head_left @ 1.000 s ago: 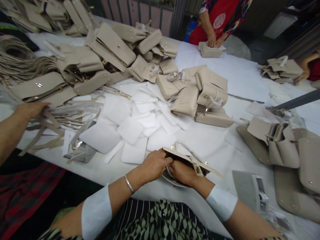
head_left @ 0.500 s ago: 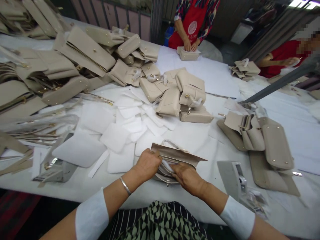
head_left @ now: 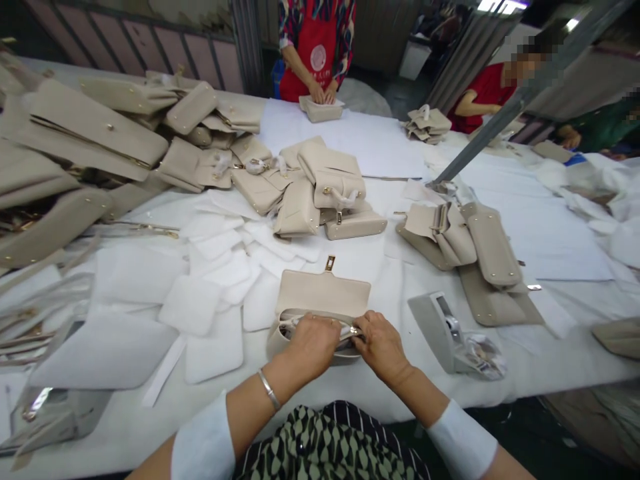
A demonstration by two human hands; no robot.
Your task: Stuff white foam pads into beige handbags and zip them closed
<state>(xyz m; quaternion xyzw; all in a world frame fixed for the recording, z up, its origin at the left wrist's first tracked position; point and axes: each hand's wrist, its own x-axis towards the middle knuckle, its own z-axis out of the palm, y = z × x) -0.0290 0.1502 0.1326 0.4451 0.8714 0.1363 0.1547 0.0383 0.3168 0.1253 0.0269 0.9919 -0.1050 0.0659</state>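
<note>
A beige handbag (head_left: 323,293) stands at the table's near edge, its flap folded back away from me and a gold clasp tab (head_left: 330,263) at the flap's far edge. My left hand (head_left: 315,341), a silver bangle on its wrist, lies across the bag's open mouth with fingers curled down over the opening; its fingertips are hidden. At the right end of the mouth, my right hand (head_left: 383,343) is closed on the bag's rim, beside a small shiny metal piece (head_left: 355,331). Something whitish shows inside the bag between the hands.
White padding sheets (head_left: 215,347) lie left of the bag. Beige handbags (head_left: 335,177) are heaped beyond and at left. A grey tape dispenser (head_left: 440,330) stands at right, near more bags (head_left: 493,247). A slanted metal pole (head_left: 500,127) crosses at right. Co-workers (head_left: 317,50) work across the table.
The view has swung right. The bag's flap now lies back, its clasp tab showing. My left hand has gone from the flap to the mouth; my right hand has come out to the mouth's right end.
</note>
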